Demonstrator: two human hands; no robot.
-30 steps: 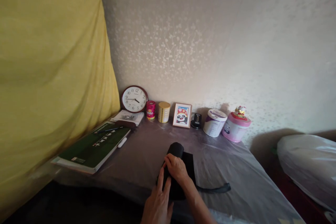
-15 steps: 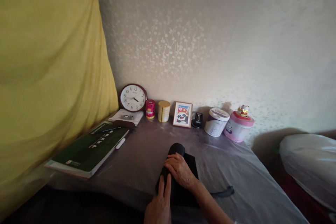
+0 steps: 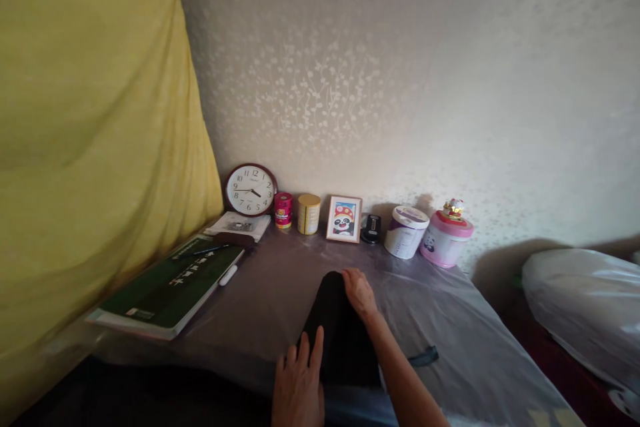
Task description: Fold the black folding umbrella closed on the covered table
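Note:
A black cloth (image 3: 340, 340), rolled or folded into a long bundle, lies in front of me on the covered table. My left hand (image 3: 299, 373) rests at its near left side, fingers stretched and spread over the dark fabric. At the far right edge of the bundle, my right hand (image 3: 359, 292) has its fingers curled together on the fabric; the fingertips are partly hidden. A dark strap (image 3: 424, 356) sticks out on the table to the right of my right forearm.
On the left lie a green book (image 3: 175, 287), a pen, a dark case (image 3: 234, 239) and a white stick-like object (image 3: 229, 275). Along the wall stand a clock (image 3: 251, 190), tins, a panda picture (image 3: 344, 219), a black object and two tubs (image 3: 407, 233). A plastic-wrapped bundle (image 3: 585, 300) sits right.
My right hand has moved from the top of the roll to its far right edge. The cloth now lies broader there. My left fingers have spread apart.

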